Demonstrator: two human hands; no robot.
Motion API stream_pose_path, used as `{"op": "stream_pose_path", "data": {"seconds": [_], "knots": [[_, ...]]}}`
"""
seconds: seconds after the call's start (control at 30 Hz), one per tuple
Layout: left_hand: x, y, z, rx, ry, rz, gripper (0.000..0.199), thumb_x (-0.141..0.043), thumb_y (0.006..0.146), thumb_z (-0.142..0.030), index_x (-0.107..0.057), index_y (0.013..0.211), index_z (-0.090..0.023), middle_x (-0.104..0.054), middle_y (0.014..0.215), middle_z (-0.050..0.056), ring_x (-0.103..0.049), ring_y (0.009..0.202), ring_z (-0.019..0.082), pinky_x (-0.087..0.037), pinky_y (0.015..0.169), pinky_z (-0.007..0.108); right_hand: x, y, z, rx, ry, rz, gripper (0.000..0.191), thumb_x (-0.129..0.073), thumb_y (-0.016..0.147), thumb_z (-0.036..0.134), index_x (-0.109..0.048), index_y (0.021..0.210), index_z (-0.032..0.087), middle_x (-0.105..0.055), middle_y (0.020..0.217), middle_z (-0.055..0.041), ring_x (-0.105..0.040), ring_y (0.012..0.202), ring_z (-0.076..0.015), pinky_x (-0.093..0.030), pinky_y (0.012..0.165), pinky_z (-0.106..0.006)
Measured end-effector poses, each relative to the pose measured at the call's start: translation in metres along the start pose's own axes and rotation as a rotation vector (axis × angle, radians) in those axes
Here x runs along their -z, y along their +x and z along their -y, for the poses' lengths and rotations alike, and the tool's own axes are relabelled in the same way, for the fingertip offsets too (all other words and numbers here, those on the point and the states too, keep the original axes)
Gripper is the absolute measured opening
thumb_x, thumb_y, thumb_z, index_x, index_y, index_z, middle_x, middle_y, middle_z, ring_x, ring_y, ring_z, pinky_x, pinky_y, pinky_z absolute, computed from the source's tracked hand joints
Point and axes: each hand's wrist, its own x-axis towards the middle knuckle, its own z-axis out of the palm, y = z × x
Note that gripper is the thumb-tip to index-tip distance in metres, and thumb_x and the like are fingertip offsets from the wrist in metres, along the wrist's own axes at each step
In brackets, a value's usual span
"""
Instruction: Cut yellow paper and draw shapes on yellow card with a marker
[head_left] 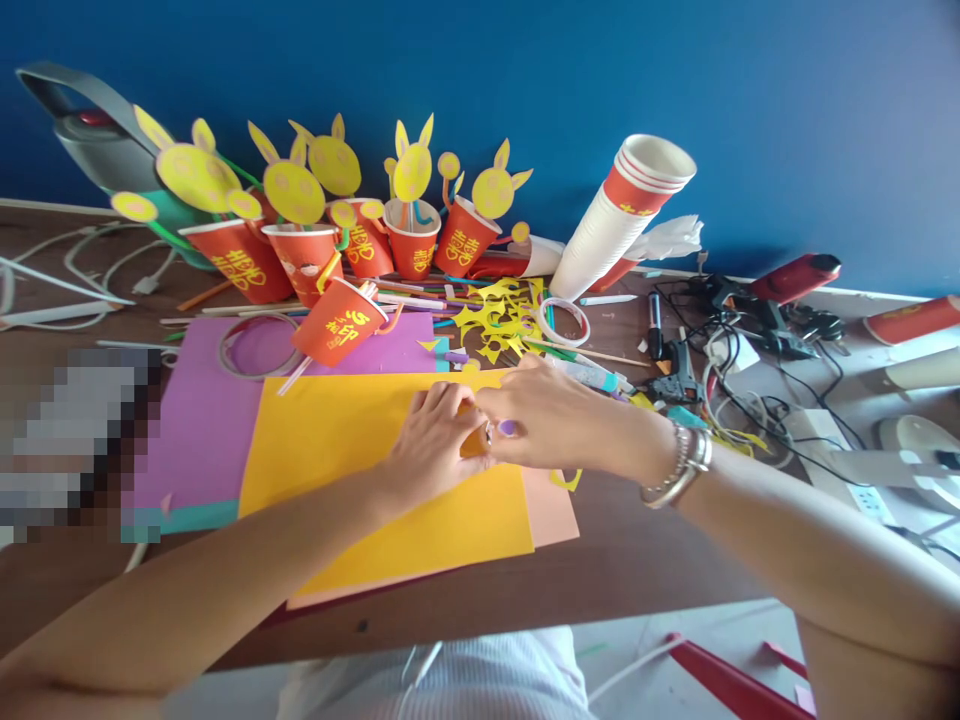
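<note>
My left hand [433, 440] and my right hand [551, 415] meet over a yellow sheet [337, 450], with fingers curled and pressed close together. Whatever sits between them is mostly hidden; a small amber patch [474, 441] shows there, and I cannot tell what it is. A purple spot [508, 428] shows on my right hand. Beneath the yellow sheet lie a peach sheet [551, 508] and a purple sheet [195, 420]. Just beyond my hands are yellow paper scraps [499, 315] and a tape roll [562, 322].
Several red paper cups [412, 250] with yellow rabbit-faced cutouts [412, 172] line the wall. One red cup [339, 322] leans on the purple sheet near another tape roll [259, 347]. Stacked cups [607, 230] tilt at the back. A glue gun [677, 372] and cables lie right.
</note>
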Motion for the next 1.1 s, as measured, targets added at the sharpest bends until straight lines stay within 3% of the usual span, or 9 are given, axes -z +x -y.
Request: {"op": "stream_pose_path", "data": {"seconds": [0.13,0.23,0.33,0.47,0.9,1.1], "knots": [[0.004,0.001,-0.003,0.017,-0.046,0.014,0.040,-0.064,0.078,-0.046,-0.058,0.113,-0.027,-0.052,0.103,0.007,-0.045,0.097,0.025,-0.036,0.081,0.038,0.002,-0.028,-0.006,0.030,0.133,-0.250,0.012,-0.048,0.079,0.019,-0.045,0.068,0.018,-0.048,0.062,0.0026,-0.043,0.059,-0.0115,-0.029,0.069,-0.030],[0.004,0.001,-0.003,0.020,-0.063,0.014,0.046,-0.062,0.079,-0.049,-0.056,0.119,-0.028,-0.052,0.104,0.007,-0.045,0.098,0.025,-0.034,0.081,0.039,-0.017,-0.043,-0.009,0.089,0.080,-0.390,0.011,-0.045,0.081,0.016,-0.046,0.070,0.018,-0.050,0.063,0.0017,-0.044,0.061,-0.0125,-0.030,0.070,-0.030],[0.002,0.000,-0.001,0.023,-0.069,0.023,0.049,-0.058,0.080,-0.055,-0.055,0.121,-0.028,-0.051,0.105,0.007,-0.045,0.098,0.025,-0.034,0.080,0.039,-0.037,-0.049,-0.009,0.117,0.020,-0.452,0.011,-0.045,0.081,0.013,-0.049,0.072,0.017,-0.052,0.064,0.0001,-0.046,0.063,-0.0134,-0.031,0.069,-0.030],[0.000,0.000,0.000,0.022,-0.065,0.031,0.050,-0.054,0.081,-0.058,-0.055,0.120,-0.027,-0.051,0.105,0.007,-0.044,0.098,0.024,-0.033,0.080,0.038,-0.049,-0.046,-0.006,0.120,-0.020,-0.460,0.013,-0.044,0.081,0.012,-0.051,0.072,0.017,-0.052,0.064,-0.0008,-0.045,0.062,-0.0133,-0.031,0.069,-0.030],[0.004,0.000,0.000,0.016,-0.082,0.066,0.046,-0.057,0.082,-0.053,-0.055,0.120,-0.027,-0.051,0.109,0.007,-0.044,0.101,0.024,-0.033,0.082,0.039,-0.058,-0.040,-0.006,0.170,-0.235,-0.454,0.017,-0.043,0.076,0.007,-0.048,0.064,0.017,-0.047,0.060,0.0001,-0.041,0.061,-0.0139,-0.030,0.066,-0.030],[0.002,0.000,0.000,0.018,-0.074,0.041,0.046,-0.061,0.080,-0.049,-0.056,0.120,-0.027,-0.052,0.107,0.006,-0.044,0.102,0.025,-0.033,0.083,0.040,-0.052,-0.035,0.000,0.150,-0.310,-0.345,0.012,-0.046,0.077,0.010,-0.054,0.072,0.016,-0.050,0.064,-0.0021,-0.041,0.064,-0.0164,-0.027,0.066,-0.033]]}}
